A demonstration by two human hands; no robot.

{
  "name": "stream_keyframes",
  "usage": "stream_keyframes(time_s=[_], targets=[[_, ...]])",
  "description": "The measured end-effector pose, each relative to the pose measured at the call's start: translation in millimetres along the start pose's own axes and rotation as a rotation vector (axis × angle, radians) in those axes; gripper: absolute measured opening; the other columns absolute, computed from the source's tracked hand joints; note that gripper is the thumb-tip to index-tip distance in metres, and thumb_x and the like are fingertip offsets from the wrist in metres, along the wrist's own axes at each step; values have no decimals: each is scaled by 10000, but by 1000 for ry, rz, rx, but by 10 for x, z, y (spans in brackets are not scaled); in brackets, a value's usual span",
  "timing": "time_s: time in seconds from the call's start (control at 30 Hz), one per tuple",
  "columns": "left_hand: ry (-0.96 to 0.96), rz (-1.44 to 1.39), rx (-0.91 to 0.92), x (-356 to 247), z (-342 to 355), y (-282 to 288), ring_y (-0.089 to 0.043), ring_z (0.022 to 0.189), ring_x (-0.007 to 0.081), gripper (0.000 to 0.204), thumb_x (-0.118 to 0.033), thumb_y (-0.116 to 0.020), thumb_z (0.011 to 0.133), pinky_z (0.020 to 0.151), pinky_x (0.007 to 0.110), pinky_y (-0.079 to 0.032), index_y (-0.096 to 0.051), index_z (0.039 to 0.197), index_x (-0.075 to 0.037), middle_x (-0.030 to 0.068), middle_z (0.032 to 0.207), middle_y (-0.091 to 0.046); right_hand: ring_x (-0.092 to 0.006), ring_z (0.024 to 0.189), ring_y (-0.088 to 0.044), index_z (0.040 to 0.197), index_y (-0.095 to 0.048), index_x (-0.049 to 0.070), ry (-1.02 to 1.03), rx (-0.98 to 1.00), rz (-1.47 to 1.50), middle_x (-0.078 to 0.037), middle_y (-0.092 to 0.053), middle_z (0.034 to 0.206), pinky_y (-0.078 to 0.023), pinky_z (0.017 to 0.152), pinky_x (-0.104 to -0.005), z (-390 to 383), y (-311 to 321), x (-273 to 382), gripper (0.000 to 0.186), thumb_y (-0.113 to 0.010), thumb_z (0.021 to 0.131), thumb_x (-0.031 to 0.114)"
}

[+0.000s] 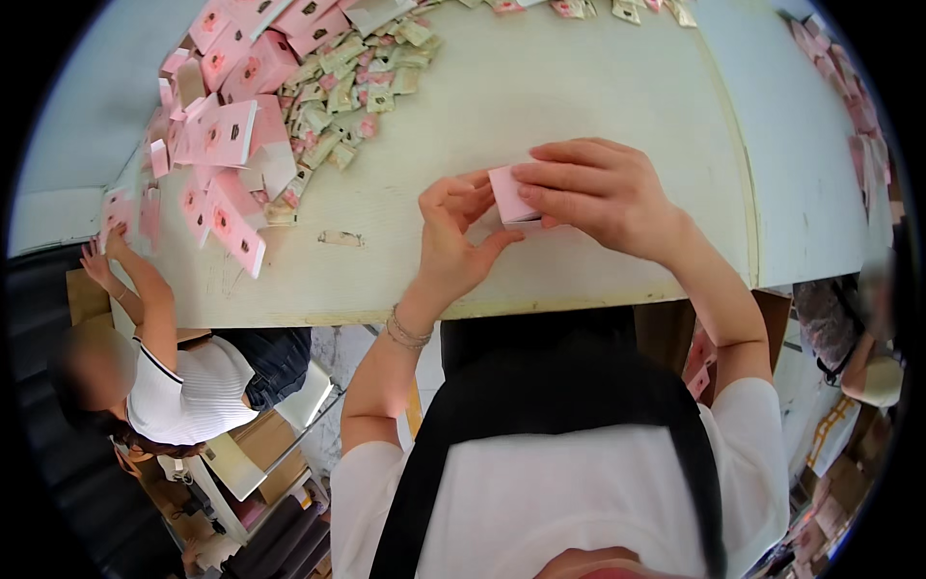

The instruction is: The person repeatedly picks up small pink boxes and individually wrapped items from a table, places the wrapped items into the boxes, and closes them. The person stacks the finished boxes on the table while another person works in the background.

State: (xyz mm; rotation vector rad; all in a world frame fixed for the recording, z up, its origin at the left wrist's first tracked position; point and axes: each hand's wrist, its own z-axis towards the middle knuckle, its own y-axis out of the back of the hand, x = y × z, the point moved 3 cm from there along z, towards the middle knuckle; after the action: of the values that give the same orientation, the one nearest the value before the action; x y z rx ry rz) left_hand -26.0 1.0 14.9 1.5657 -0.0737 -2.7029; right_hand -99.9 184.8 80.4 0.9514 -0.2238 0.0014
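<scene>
A small pink box (pixel 507 197) is held a little above the table, near its front edge, with one side turned toward me. My right hand (pixel 612 193) closes over the box's right and upper part, its fingers lying across the pink cardboard. From the left, my left hand (pixel 451 232) grips the box, fingertips at its far left side and thumb at its lower edge. The fingers partly hide the box, and what it contains is not visible.
Pink printed boxes (pixel 227 130) are piled on the table (pixel 598 77) at the far left, beside a heap of small green and pink sachets (pixel 338 92). A co-worker (pixel 193 386) sits at the left, hands on a pink box. More pink boxes (pixel 844 77) lie far right.
</scene>
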Motion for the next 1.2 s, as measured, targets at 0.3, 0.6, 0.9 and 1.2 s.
stream_keyframes(time_s=[0.3, 0.6, 0.9, 1.2], targets=[[170, 362, 1030, -157, 1426, 79, -604, 1118, 214, 696, -72, -796, 685, 965, 372, -471, -490, 1310, -74, 56, 1227, -633, -355, 1128, -538, 1127, -654, 32, -248, -116, -82, -148, -566, 1289, -485, 903, -430, -391, 70, 546, 398, -630, 730, 37], [-710, 1684, 618, 1047, 3593, -166, -401, 1273, 316, 797, -250, -784, 637, 1091, 463, -290, -451, 1354, -143, 113, 1317, -482, -359, 1145, -543, 1145, -667, 33, -1463, -147, -1158, -155, -607, 1250, -439, 949, -444, -2928, 1172, 1365, 294, -568, 869, 61], [-22, 516, 12, -150, 2280, 567, -575, 1118, 236, 815, -172, -809, 708, 892, 376, -513, -366, 1382, -53, 129, 1245, -554, -296, 1207, -523, 1216, -593, 97, -658, -205, -378, -95, -572, 1303, -476, 957, -389, -721, 510, -992, 380, -683, 847, 95], [242, 1029, -247, -485, 105, 640, -481, 981, 317, 868, -443, -869, 615, 815, 387, -445, -453, 1263, -41, 154, 1119, -416, -284, 1383, -326, 1446, -362, 146, -573, 155, -651, -126, -431, 1436, -144, 1131, -596, 747, -861, -2594, 616, -397, 967, 531]])
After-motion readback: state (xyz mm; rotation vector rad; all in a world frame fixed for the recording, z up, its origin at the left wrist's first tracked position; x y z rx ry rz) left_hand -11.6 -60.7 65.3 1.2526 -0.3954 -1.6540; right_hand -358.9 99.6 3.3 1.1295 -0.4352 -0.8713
